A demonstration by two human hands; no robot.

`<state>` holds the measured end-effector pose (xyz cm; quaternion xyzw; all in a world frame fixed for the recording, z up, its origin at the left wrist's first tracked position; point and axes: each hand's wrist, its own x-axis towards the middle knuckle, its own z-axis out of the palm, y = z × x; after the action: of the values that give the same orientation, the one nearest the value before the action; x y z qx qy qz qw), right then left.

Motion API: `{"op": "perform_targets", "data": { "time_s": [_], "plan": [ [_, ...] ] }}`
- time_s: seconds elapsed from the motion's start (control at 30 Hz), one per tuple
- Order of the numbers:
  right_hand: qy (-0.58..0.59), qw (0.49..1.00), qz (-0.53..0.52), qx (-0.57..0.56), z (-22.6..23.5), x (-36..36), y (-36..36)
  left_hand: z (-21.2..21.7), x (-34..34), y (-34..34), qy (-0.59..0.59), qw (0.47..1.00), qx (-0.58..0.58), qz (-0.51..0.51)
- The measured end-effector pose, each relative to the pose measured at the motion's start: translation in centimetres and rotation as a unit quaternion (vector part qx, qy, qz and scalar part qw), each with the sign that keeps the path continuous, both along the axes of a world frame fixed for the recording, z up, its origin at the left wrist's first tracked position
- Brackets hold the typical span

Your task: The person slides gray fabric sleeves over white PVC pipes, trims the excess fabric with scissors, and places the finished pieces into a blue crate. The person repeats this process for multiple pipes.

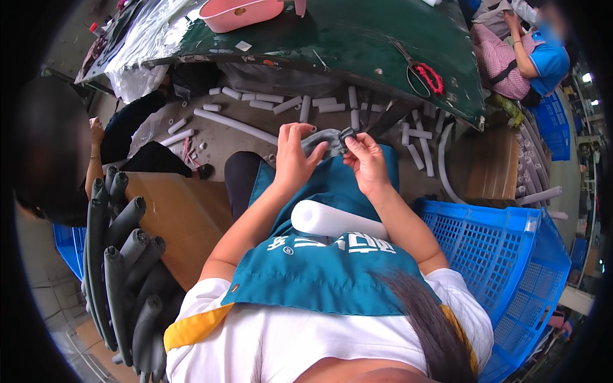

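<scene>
While the person in the teal apron (332, 290) is sitting with both forearms reaching forward, I am watching two bare hands working on one bent grey tube (325, 138) from the head camera's view. The tube is lying between the hands, above the lap and well short of the green table (357, 48). The left hand (292, 159) is curving around its left part, thumb and fingers nearly closed on it. The right hand (369, 167) is pinching the dark end (345, 135) between thumb and fingertips, with hardly any gap showing; whether that end is a separate piece, I cannot tell. A thick white foam tube (332, 220) is resting across the apron, between the forearms. To the left, dark grey foam tubes (128, 274) are standing bunched beside a cardboard box (182, 210); to the right, a blue crate (491, 255) is sitting close by the right arm. White foam pieces (332, 108) are lying scattered over the floor beyond the hands. On the table, a pink basin (239, 16) and red-handled scissors (423, 67) are lying well apart. A co-worker in blue (544, 60) is sitting past the table's right end.
</scene>
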<state>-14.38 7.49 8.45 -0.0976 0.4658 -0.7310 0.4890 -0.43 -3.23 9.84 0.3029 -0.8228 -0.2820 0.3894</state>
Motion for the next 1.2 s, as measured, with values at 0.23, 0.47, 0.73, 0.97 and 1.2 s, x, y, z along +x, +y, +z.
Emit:
{"op": "perform_targets", "data": {
  "time_s": [0.23, 0.47, 0.73, 0.97, 1.2],
  "plan": [
    [0.142, 0.984, 0.092, -0.062, 0.4, 1.3, 0.0, -1.2, 1.5, 1.4, 0.083, 0.852, 0.48, -0.194],
    [0.107, 0.986, 0.129, 0.002, 0.8, 1.1, 0.1, -1.8, 2.2, 0.2, 0.165, 0.815, 0.522, -0.191],
    [0.258, 0.956, 0.132, 0.052, 0.6, 1.9, 0.2, -1.7, 2.3, -0.1, -0.03, 0.923, 0.34, -0.176],
    [0.256, 0.957, 0.12, 0.07, -1.9, 1.6, -0.1, -1.5, 1.7, 1.1, 0.011, 0.942, 0.319, -0.1],
    [0.492, 0.855, -0.024, 0.162, -4.8, -2.0, 0.3, 1.1, 0.9, 2.6, 0.059, 0.973, 0.177, -0.137]
  ]
}}
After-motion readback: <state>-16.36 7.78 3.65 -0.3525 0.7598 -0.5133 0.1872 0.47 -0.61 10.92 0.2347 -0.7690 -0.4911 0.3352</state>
